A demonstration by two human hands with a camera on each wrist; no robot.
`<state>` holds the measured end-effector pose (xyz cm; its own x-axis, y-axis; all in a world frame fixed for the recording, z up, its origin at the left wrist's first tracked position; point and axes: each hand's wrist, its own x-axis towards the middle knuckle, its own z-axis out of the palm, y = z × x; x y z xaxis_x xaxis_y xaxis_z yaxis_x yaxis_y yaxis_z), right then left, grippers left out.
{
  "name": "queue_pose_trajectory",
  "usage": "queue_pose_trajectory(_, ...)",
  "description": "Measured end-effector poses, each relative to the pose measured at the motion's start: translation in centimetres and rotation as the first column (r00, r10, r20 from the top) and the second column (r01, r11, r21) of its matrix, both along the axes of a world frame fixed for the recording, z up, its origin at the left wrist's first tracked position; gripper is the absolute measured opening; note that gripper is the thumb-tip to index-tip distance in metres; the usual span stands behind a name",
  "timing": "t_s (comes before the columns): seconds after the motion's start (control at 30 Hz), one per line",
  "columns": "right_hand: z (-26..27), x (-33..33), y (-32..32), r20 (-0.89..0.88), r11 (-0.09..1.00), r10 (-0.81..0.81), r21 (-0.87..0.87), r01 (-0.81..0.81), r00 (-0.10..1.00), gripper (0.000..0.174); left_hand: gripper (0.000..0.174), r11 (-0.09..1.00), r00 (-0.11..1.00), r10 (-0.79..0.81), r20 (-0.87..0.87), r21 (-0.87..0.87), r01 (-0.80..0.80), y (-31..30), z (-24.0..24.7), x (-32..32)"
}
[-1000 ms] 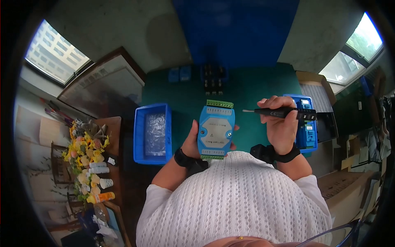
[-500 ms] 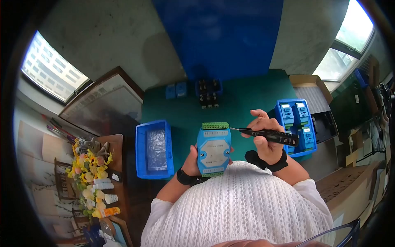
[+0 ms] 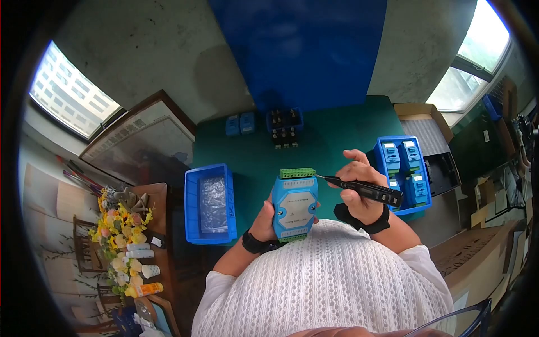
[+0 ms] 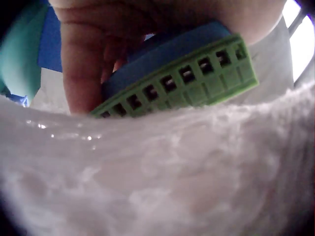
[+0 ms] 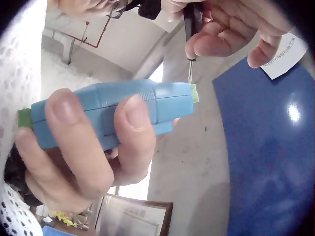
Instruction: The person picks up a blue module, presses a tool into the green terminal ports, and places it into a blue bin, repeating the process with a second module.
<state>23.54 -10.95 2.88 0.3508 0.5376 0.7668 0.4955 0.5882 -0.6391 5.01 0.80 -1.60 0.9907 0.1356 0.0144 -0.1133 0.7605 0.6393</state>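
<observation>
My left hand [image 3: 262,223] grips a blue module [image 3: 296,209] with a grey label, its fingers wrapped round the sides in the right wrist view. Green terminal blocks run along both ends; the far one [image 3: 297,173] faces the blue board. The near terminal block [image 4: 182,81] hangs close over the white top. My right hand [image 3: 362,209] pinches a black tester screwdriver [image 3: 370,190], handle pointing right. Its thin metal shaft [image 5: 191,71] reaches the right end of the far terminal block, with the tip right at the green plastic.
On the green table [image 3: 337,129], a blue bin [image 3: 190,205] with clear plastic inside stands left. Another blue bin [image 3: 407,139] with several blue modules stands right. Black parts [image 3: 285,137] and two blue pieces [image 3: 240,124] lie at the back. An open carton [image 3: 424,112] sits beyond the right bin.
The screwdriver moved left and down, bringing its tip from apart to the far terminal block. The module then shifted slightly right. The head view has tilted up.
</observation>
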Motion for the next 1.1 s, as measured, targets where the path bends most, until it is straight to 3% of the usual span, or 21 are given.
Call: queue_pose_trajectory(1.1,0.9,-1.2,0.2,0.060,0.999,-0.036,-0.031,0.038,0.998,0.029,0.083,0.988,0.996,0.042,0.074,0.143,-0.052,-0.4,0.2,0.3)
